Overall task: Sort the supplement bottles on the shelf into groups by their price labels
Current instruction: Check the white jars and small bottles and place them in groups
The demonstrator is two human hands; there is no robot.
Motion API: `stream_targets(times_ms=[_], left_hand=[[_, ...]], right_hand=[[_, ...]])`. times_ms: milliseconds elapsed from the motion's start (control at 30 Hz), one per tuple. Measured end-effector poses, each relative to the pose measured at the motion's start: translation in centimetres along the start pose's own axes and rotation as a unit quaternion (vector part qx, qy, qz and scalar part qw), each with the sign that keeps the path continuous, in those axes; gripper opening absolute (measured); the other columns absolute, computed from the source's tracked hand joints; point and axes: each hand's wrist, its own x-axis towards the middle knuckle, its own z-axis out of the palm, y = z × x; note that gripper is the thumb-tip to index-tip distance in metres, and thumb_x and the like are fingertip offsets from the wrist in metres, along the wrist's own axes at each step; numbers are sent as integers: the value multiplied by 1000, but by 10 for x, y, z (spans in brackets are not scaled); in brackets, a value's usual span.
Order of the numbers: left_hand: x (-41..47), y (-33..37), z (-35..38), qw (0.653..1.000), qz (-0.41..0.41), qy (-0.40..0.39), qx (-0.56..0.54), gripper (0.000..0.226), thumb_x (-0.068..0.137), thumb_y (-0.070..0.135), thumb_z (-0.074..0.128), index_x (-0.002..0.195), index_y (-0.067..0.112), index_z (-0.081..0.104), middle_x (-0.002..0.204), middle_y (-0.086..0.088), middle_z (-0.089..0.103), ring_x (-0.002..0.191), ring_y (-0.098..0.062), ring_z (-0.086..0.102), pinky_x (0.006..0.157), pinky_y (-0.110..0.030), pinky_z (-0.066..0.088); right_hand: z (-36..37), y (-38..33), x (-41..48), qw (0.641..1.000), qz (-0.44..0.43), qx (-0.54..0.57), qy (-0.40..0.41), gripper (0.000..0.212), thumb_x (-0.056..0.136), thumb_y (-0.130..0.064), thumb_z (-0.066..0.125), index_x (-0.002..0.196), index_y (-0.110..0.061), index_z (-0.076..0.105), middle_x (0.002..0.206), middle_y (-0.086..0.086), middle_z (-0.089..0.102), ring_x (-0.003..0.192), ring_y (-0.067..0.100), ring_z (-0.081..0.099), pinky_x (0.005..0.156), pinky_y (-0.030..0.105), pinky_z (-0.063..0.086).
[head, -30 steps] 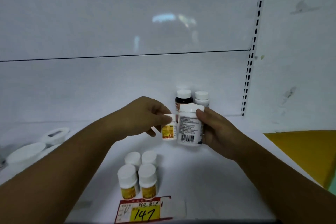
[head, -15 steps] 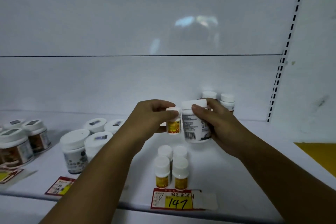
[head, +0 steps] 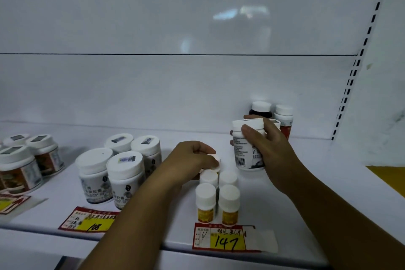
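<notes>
the left hand (head: pixel 192 158) is at the centre of the frame. its fingers curl down round the white cap of a small bottle (head: pixel 215 157) and pinch it from above. most of that bottle's body is hidden by the hand and by the bottles in front, so i cannot tell if it touches the shelf (head: pixel 317 193). it is just behind the four small yellow-labelled bottles (head: pixel 206 201), which stand upright two by two at lower centre. directly below them in the frame, the price label marked 147 (head: pixel 225 240) lies on the shelf's front edge.

the right hand (head: pixel 269 153), right of centre, is wrapped round a larger white bottle (head: pixel 247 153). the thumb lies on its front just below the cap and the fingertips show at its left side. the bottle is upright, with its barcode towards the camera. behind this hand, against the back wall, stand a dark bottle (head: pixel 260 108) and a red-labelled white bottle (head: pixel 285 120).

at centre left, four white jars (head: pixel 125 182) form a cluster above the price label marked 108 (head: pixel 92 222). at the left edge stand brown-labelled jars (head: pixel 19 171).
</notes>
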Motion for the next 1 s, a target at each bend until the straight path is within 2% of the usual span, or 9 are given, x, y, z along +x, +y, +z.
stream_targets(times_ms=[167, 267, 367, 467, 533, 633, 833, 933, 1000], left_hand=[[0, -3, 0, 1000, -15, -20, 20, 15, 73, 12, 73, 86, 19, 68, 77, 2, 70, 60, -7, 64, 51, -19, 51], [-4, -1, 2, 999, 4, -10, 32, 17, 77, 21, 70, 93, 22, 66, 85, 3, 69, 70, -8, 63, 59, -21, 51], [-13, 10, 2, 992, 93, 71, 46, 13, 81, 33, 64, 95, 33, 64, 98, 11, 67, 89, -5, 63, 69, -19, 46], [-28, 30, 6, 986, 151, 45, 49, 21, 77, 41, 65, 98, 40, 61, 100, 19, 66, 90, -1, 64, 75, -23, 52], [-39, 41, 9, 986, 154, 17, 58, 38, 73, 38, 71, 108, 38, 57, 103, 17, 66, 87, -3, 67, 76, -27, 56], [-49, 57, 2, 983, 162, 48, 65, 50, 72, 27, 76, 117, 29, 55, 109, 8, 65, 88, -14, 69, 82, -38, 57], [-61, 88, -50, 978, 175, 49, 102, 50, 74, 12, 76, 118, 21, 54, 109, -1, 66, 88, -21, 70, 79, -40, 59], [-63, 99, -88, 970, 186, 38, 155, 56, 73, 10, 76, 121, 26, 51, 109, 0, 66, 88, -20, 71, 78, -40, 59], [-62, 104, -110, 962, 191, 34, 192, 55, 73, 8, 75, 118, 28, 52, 107, 0, 67, 88, -20, 71, 79, -40, 59]], right_hand=[[4, -1, -2, 1000, -3, -5, 9, 71, 51, -69, 55, 112, -34, 53, 115, 6, 64, 106, 26, 62, 91, 48, 51], [5, -4, -2, 998, 40, 32, 33, 76, 61, -69, 49, 122, -25, 53, 118, 10, 64, 109, 31, 60, 94, 56, 46], [3, -6, -1, 986, 92, 130, 58, 46, 84, -49, 48, 119, -20, 57, 114, 14, 66, 103, 34, 63, 89, 55, 50], [3, -14, 1, 968, 100, 229, 21, 33, 77, -35, 58, 105, -20, 61, 104, 11, 70, 92, 28, 69, 70, 45, 58], [4, -26, 3, 973, 69, 217, -31, 38, 69, -34, 62, 103, -17, 61, 109, 13, 67, 98, 30, 67, 76, 49, 57], [9, -41, 9, 984, 42, 158, -73, 44, 67, -33, 64, 106, -14, 61, 113, 15, 64, 104, 34, 63, 86, 53, 53], [40, -81, 34, 984, -38, 51, -167, 39, 58, -42, 68, 91, -21, 65, 80, -5, 72, 83, 17, 69, 69, 31, 56], [62, -97, 50, 979, -58, 25, -196, 35, 59, -43, 70, 86, -22, 68, 80, -7, 73, 80, 15, 71, 62, 26, 56], [79, -104, 58, 977, -65, 15, -203, 24, 69, -37, 70, 87, -21, 69, 83, -5, 74, 82, 17, 72, 63, 28, 57]])
